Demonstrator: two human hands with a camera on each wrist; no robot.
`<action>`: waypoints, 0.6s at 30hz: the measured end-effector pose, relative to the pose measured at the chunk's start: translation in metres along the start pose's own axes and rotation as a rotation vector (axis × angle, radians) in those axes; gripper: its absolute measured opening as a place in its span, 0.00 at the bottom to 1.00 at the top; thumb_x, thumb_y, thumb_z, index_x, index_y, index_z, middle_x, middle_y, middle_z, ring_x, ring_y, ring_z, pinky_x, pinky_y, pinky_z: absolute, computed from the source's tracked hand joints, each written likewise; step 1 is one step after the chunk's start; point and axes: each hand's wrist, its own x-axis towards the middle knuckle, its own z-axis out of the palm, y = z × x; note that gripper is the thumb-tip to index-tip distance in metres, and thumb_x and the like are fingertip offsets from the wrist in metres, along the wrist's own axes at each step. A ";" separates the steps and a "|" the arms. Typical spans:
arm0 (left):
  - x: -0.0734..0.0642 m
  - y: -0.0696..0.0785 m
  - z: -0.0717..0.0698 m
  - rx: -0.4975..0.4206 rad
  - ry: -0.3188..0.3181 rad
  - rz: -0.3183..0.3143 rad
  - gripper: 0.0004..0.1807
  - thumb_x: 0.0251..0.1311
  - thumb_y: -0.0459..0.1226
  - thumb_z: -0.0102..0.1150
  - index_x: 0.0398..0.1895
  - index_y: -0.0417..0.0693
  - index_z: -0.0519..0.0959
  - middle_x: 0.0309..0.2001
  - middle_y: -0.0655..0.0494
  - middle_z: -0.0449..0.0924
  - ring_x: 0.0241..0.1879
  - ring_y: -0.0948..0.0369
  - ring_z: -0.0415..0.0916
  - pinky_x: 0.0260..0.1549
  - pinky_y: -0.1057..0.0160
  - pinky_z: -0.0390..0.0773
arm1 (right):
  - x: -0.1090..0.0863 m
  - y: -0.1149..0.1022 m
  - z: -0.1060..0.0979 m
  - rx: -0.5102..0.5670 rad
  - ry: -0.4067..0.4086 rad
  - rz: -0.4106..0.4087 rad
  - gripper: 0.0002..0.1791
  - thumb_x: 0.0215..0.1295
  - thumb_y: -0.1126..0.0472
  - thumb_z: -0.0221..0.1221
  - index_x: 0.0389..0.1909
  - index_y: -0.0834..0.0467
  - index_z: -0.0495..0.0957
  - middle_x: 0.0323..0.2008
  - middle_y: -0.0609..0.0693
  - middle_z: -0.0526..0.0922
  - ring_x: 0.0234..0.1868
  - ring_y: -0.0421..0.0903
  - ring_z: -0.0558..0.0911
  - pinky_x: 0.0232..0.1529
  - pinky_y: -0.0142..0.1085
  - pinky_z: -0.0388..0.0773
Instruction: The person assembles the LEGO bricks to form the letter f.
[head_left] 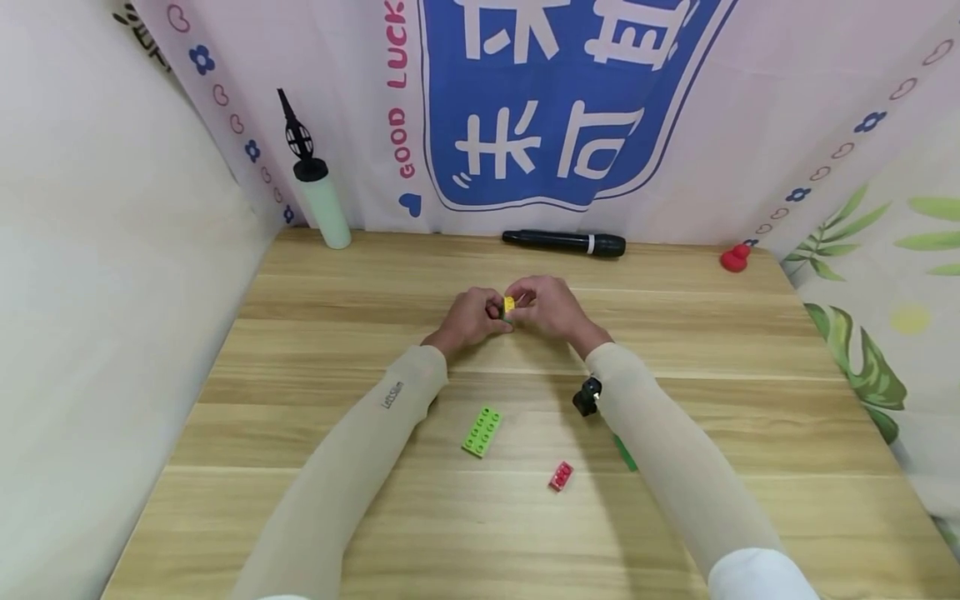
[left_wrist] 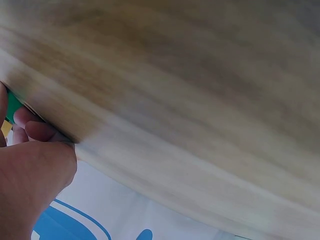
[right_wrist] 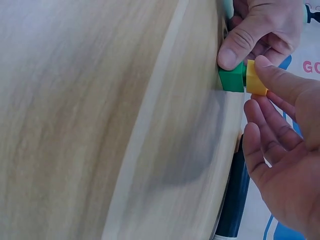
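Note:
Above the far half of the wooden table (head_left: pixel 360 275), both hands meet at two toy building bricks. My left hand (head_left: pixel 474 317) holds a green brick (right_wrist: pixel 231 80) low against the tabletop, its thumb pressed on the brick's side. My right hand (head_left: pixel 553 306) pinches a yellow brick (right_wrist: pixel 256 80) at the top of the green one; its other fingers are spread loosely. Green studs show between the two bricks, so they do not look fully pressed together. In the left wrist view, only part of the green brick (left_wrist: pixel 12 107) shows past the fingers.
Nearer on the table lie a lime-green brick (head_left: pixel 482 432), a small red brick (head_left: pixel 561 476) and a green piece (head_left: pixel 626 453) partly under the right forearm. Along the back stand a hand pump (head_left: pixel 327 208), a black microphone (head_left: pixel 562 242) and a small red object (head_left: pixel 735 257).

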 end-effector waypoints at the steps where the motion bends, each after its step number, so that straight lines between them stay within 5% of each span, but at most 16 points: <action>1: 0.000 0.000 0.000 0.000 0.001 -0.001 0.13 0.62 0.36 0.79 0.46 0.40 0.87 0.40 0.49 0.86 0.40 0.58 0.76 0.46 0.63 0.75 | 0.000 0.000 0.000 0.001 0.001 0.001 0.15 0.65 0.64 0.75 0.51 0.59 0.88 0.52 0.56 0.91 0.50 0.53 0.90 0.56 0.48 0.85; 18: -0.001 0.000 0.000 -0.020 0.007 -0.007 0.13 0.63 0.37 0.78 0.46 0.40 0.87 0.40 0.48 0.87 0.41 0.58 0.76 0.46 0.63 0.76 | -0.001 -0.004 0.006 0.072 0.026 0.106 0.12 0.62 0.67 0.76 0.46 0.59 0.89 0.55 0.55 0.89 0.52 0.53 0.90 0.56 0.44 0.87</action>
